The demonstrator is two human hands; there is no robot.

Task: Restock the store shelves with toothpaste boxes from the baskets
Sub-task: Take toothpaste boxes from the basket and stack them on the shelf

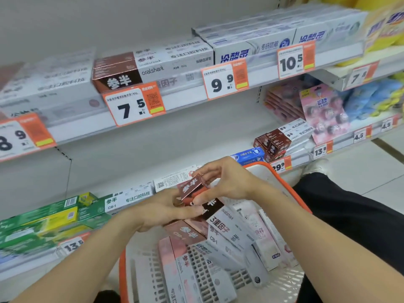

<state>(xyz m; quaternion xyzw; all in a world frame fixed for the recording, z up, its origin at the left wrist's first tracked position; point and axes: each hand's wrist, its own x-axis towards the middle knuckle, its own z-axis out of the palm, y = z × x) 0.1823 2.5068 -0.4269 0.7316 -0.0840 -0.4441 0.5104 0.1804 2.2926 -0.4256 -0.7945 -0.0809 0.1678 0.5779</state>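
Note:
Above the white basket with an orange rim (pixel 282 173), both hands meet on toothpaste boxes. My right hand (pixel 227 180) pinches the brown end of a toothpaste box (pixel 191 188) tilted upward. My left hand (pixel 159 212) grips the brown end of a second white and brown box (pixel 223 224), which slants down into the basket. Several more pink and white boxes (pixel 185 256) lie loose in the basket. The upper shelf holds a matching brown and white box (pixel 135 71) behind a 7.5 price tag (pixel 133 104).
The lower shelf carries green boxes (pixel 43 217) at left, white boxes (pixel 131 197) in the middle, and small brown boxes (pixel 273 145) at right. Pink packets (pixel 323 110) hang further right. My black-clad leg (pixel 349 215) is beside the basket.

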